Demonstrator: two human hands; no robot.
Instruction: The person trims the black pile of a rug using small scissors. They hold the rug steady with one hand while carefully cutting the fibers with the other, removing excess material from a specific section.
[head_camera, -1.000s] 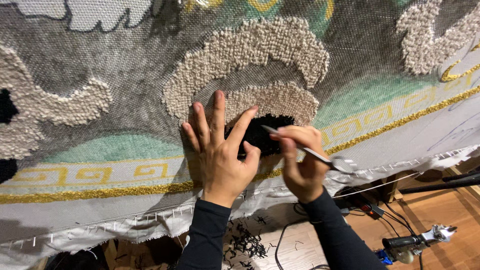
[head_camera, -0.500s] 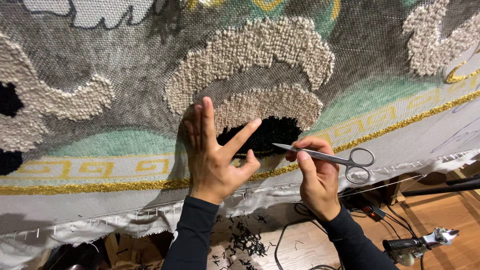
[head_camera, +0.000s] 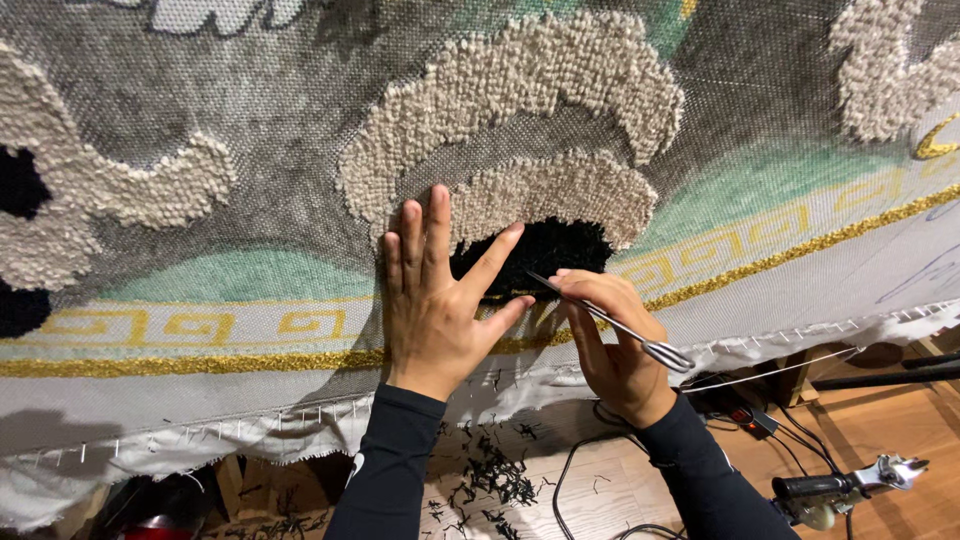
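Right between the hands there's that fuzzy black tufted patch (head_camera: 545, 255) under cream loops on the stretched rug (head_camera: 250, 110), left hand (head_camera: 435, 300) pressed flat open beside it, right hand (head_camera: 610, 340) gripping thin metal scissors (head_camera: 610, 322).

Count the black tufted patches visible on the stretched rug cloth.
3: one black patch between left hand and right hand holding scissors; two at the left edge. More may lie outside the frame.
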